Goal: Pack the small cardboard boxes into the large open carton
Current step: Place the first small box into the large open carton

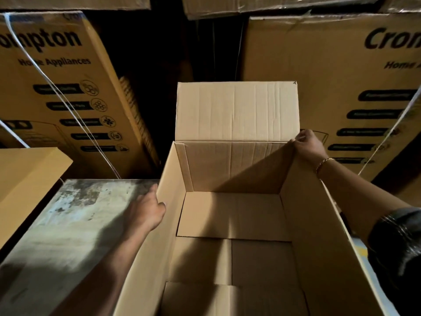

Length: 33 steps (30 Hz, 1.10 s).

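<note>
Positioning step: left hand (145,210) clasps one wall of the empty carton (314,236), right hand (307,144) pinches its far corner; next, one likely lets go to fetch small boxes.

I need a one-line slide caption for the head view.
Left hand grips the left wall of the large open carton; right hand holds its far right corner.

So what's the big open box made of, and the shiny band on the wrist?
The carton looks like corrugated cardboard, matte tan: ribbed flute lines and creases show on its flap. The bracelet is probably gold-coloured metal, since it glints, but too small to be sure.
</note>
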Tool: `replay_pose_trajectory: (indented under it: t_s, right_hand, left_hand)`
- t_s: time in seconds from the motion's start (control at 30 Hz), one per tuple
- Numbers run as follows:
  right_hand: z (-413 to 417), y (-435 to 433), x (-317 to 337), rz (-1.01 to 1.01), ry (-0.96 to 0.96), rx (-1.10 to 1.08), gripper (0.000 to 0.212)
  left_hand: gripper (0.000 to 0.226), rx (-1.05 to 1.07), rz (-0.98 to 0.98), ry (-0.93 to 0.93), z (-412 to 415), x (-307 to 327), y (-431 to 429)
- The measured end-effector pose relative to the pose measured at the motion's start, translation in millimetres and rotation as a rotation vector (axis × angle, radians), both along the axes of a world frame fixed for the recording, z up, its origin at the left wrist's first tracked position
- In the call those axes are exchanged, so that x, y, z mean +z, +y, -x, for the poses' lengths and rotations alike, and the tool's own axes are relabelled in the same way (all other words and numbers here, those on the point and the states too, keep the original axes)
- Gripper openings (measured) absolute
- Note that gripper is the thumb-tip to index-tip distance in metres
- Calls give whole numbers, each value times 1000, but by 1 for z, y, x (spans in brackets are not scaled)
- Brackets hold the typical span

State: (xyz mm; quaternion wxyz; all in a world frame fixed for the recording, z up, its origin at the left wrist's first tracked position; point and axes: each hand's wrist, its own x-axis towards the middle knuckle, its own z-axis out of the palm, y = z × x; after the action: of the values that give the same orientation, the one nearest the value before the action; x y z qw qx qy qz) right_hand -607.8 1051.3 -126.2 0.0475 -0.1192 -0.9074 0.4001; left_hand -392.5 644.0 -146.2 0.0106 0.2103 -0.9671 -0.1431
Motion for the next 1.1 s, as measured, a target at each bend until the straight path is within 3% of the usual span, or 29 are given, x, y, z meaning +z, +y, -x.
replay_pose_trajectory:
  t_s: [0.03,0.17,0.27,0.53,0.67,0.83,0.97,1.1]
  right_hand:
    - [0,1,-1,-68,-40,56,32]
    - [-15,2,-7,-414,-152,215,87]
    - [-45,6,-9,-503,-204,230,92]
    - [-172,28,-17,-413,-196,198,86]
    - [-246,40,-10,-432,-288,232,82]
    - [-369,49,-7,-319,-374,193,80]
    - [-465,42,-5,-176,-293,254,102]
    - [-506,49,5,-276,-376,443,141]
  left_hand:
    - [48,7,3,-2,1,0,3]
    - [45,41,32,-1,0,2,6]
    - [42,41,59,1,-2,3,8]
    - [40,13,177,27,-15,11,9]
    - [60,26,6,-68,-49,20,18]
    - [94,-54,-270,-66,-163,32,33]
    - [112,-310,-291,-168,-263,23,13]
    - [129,-483,-355,-179,-322,10,-17]
